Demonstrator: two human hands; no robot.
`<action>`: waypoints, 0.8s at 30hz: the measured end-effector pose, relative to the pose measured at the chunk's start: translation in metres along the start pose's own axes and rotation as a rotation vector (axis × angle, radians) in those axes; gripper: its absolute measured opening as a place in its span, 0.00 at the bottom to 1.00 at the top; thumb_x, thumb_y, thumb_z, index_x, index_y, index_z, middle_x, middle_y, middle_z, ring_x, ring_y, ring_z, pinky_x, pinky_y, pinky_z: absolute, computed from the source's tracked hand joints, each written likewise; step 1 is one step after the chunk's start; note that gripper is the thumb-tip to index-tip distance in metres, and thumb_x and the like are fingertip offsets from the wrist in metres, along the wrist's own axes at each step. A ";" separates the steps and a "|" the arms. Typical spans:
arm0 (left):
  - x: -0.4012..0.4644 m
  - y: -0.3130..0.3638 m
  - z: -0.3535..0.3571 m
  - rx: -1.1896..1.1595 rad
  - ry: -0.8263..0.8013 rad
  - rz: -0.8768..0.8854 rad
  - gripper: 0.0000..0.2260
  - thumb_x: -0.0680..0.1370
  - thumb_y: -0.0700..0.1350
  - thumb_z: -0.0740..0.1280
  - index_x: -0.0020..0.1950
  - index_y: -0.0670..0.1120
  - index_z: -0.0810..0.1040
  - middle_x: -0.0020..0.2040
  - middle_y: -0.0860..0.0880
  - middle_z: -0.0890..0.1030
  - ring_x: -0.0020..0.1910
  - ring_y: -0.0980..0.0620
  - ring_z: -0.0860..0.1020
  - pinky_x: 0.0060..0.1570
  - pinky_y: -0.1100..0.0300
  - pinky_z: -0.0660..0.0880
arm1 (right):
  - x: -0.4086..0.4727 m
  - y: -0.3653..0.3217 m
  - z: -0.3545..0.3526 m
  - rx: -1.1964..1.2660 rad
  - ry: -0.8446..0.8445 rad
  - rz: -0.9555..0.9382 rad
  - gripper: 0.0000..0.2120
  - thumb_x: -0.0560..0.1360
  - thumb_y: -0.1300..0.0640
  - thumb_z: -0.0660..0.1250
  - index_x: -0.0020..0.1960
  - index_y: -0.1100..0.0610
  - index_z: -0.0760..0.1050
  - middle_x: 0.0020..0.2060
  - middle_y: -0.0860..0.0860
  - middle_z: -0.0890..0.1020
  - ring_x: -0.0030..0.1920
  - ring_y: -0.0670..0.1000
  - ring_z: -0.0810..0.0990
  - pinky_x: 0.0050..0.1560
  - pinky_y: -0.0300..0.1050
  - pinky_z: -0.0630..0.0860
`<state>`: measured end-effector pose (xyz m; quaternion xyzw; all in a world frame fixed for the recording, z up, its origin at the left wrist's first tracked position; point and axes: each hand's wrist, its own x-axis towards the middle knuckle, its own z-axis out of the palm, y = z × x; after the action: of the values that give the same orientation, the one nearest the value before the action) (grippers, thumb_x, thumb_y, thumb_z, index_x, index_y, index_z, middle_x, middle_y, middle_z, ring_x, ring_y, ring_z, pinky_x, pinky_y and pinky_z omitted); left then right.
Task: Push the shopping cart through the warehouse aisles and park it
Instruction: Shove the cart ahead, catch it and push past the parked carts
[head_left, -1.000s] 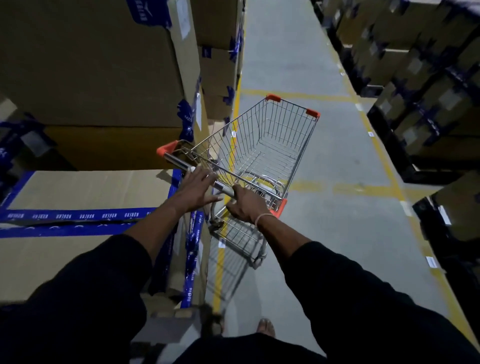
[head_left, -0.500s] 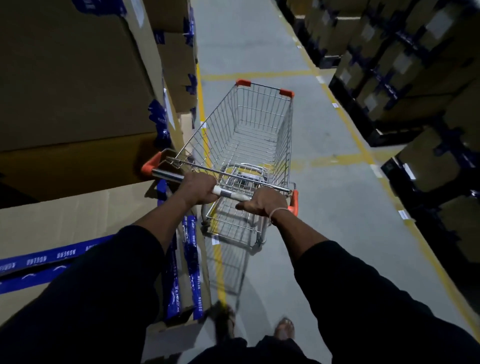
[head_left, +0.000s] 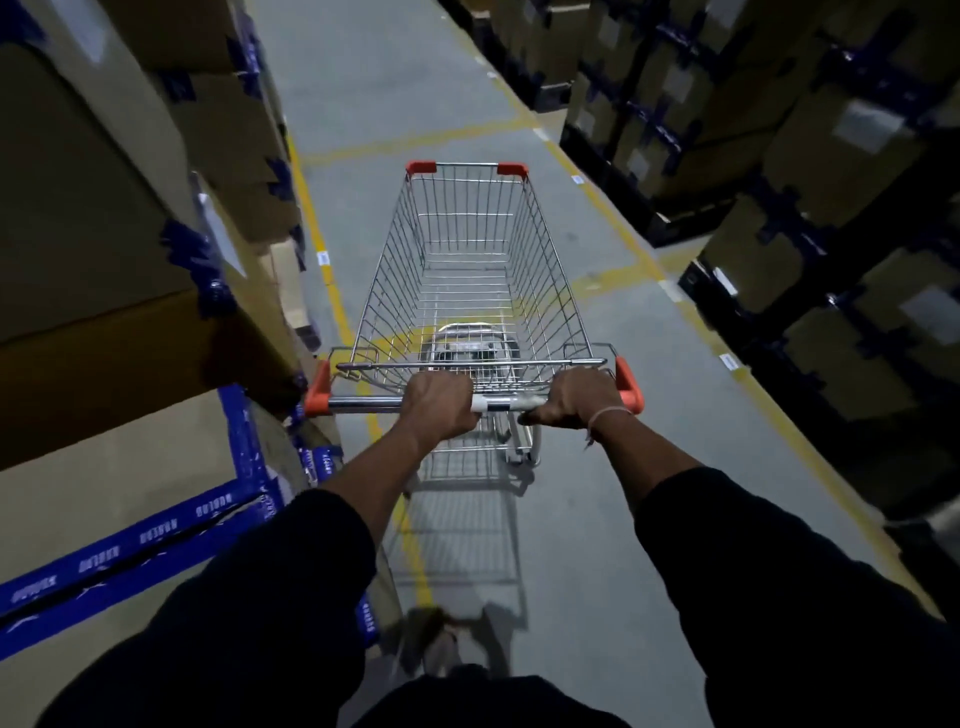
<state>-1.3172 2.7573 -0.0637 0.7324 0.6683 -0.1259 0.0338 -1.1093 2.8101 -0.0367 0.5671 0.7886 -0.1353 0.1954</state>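
Observation:
An empty wire shopping cart with orange corner caps stands straight along the grey aisle floor in front of me. Its metal handle bar runs across the middle of the view between two orange end pieces. My left hand grips the bar left of centre, fingers curled over it. My right hand grips the bar near its right orange end; a pale band circles that wrist. Both arms wear dark sleeves.
Stacked cardboard boxes with blue tape crowd the left side, close to the cart's left corner. Dark racks of boxes line the right. Yellow floor lines mark the aisle edges and a crossing ahead. My foot shows below the cart.
The cart has swung from angled toward the right to straight along the aisle. My left hand has closed round the bar, and my right hand sits nearer the bar's right end.

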 end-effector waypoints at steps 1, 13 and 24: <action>0.000 0.011 0.000 -0.002 0.016 0.019 0.14 0.76 0.58 0.69 0.53 0.49 0.82 0.48 0.48 0.84 0.48 0.45 0.83 0.42 0.57 0.69 | -0.007 0.010 0.005 0.002 0.019 0.010 0.30 0.68 0.24 0.66 0.34 0.52 0.72 0.36 0.51 0.79 0.42 0.56 0.80 0.48 0.50 0.74; -0.009 0.129 -0.014 0.007 0.057 0.251 0.14 0.76 0.59 0.68 0.50 0.50 0.81 0.45 0.49 0.83 0.48 0.45 0.81 0.49 0.54 0.72 | -0.107 0.106 0.067 0.154 0.074 0.242 0.30 0.70 0.25 0.67 0.37 0.54 0.72 0.36 0.51 0.77 0.40 0.56 0.77 0.43 0.47 0.69; -0.039 0.265 -0.029 0.063 0.108 0.543 0.14 0.76 0.60 0.67 0.46 0.50 0.81 0.37 0.51 0.77 0.38 0.48 0.75 0.41 0.58 0.68 | -0.224 0.194 0.121 0.242 0.078 0.452 0.30 0.71 0.27 0.67 0.42 0.56 0.73 0.40 0.52 0.78 0.44 0.57 0.80 0.44 0.47 0.70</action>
<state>-1.0547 2.6985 -0.0581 0.8911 0.4440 -0.0938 0.0081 -0.8442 2.6309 -0.0387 0.7530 0.6269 -0.1596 0.1206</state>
